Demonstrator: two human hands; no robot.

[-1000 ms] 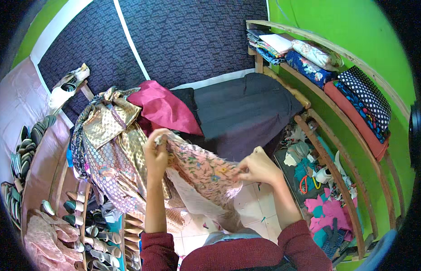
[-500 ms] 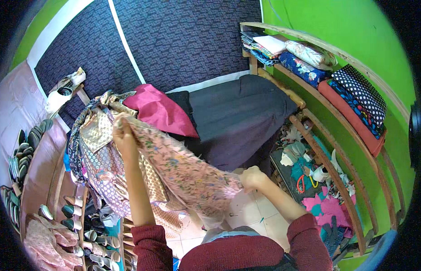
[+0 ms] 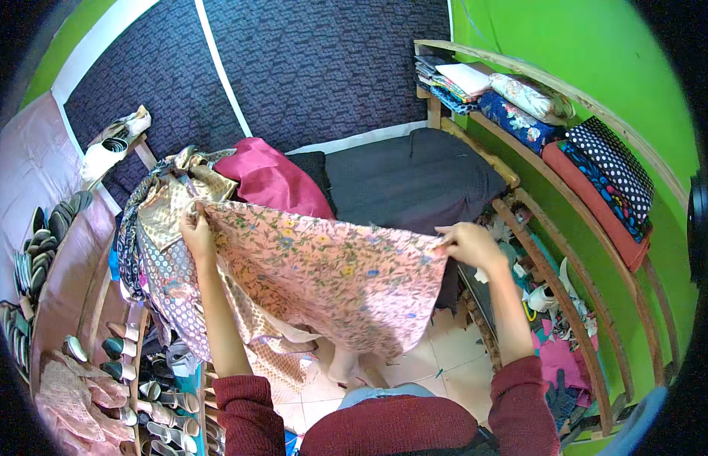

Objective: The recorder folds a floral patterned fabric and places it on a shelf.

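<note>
Between my two hands a pink floral fabric piece (image 3: 331, 273) is stretched out, its upper edge nearly straight and its lower part hanging over the floor. My left hand (image 3: 196, 230) pinches the upper left corner, next to a heap of draped cloths. My right hand (image 3: 472, 247) grips the upper right corner in front of the dark covered surface. Behind the left hand lie a shiny gold patterned cloth (image 3: 162, 213), a dotted grey cloth (image 3: 168, 281) and a magenta cloth (image 3: 274, 178).
A dark cloth-covered surface (image 3: 407, 178) stands ahead. On the right, a wooden rack (image 3: 555, 167) bears folded fabrics, with pink scraps (image 3: 561, 357) below. Shoes (image 3: 171, 414) fill a rack at lower left, beside a crumpled pink lacy cloth (image 3: 80, 403). The floor is tiled (image 3: 460, 372).
My right hand has moved up and to the right, spreading the bunched floral fabric out wide. My left hand has shifted slightly down and left, still holding its corner.
</note>
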